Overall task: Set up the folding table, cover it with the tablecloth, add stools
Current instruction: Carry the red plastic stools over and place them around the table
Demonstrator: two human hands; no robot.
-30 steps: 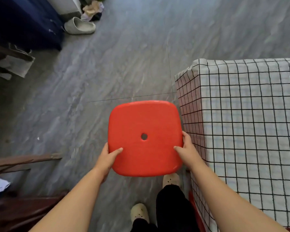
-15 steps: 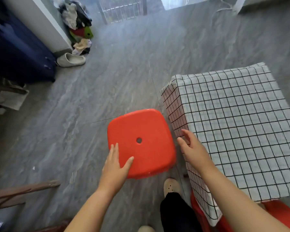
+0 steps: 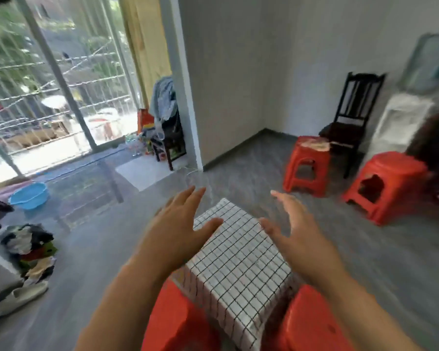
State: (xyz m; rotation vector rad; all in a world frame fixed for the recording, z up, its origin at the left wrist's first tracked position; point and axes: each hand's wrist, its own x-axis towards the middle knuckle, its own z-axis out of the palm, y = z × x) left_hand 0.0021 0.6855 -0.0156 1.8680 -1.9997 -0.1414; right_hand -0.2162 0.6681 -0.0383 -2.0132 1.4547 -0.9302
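Both empty hands raised over a small cloth-covered table, four red stools in view.

I see my left hand [image 3: 180,229] and right hand [image 3: 293,234] spread open, holding nothing, above the checked tablecloth [image 3: 238,264] draped over the table. Two red stools flank it: one left [image 3: 173,323], one right [image 3: 312,323]. Two more [image 3: 307,163] [image 3: 385,183] stand well apart beside a dark chair [image 3: 352,115]. A blue basin [image 3: 29,196] sits near the window.

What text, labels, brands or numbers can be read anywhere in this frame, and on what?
None can be read.
Colourful packaging by the glass door: any print is too blurred.
Black-and-white checked tablecloth: a grid pattern only, no lettering.
Red plastic stools: no marking visible.
Framed picture on the right wall: blurred, nothing legible.
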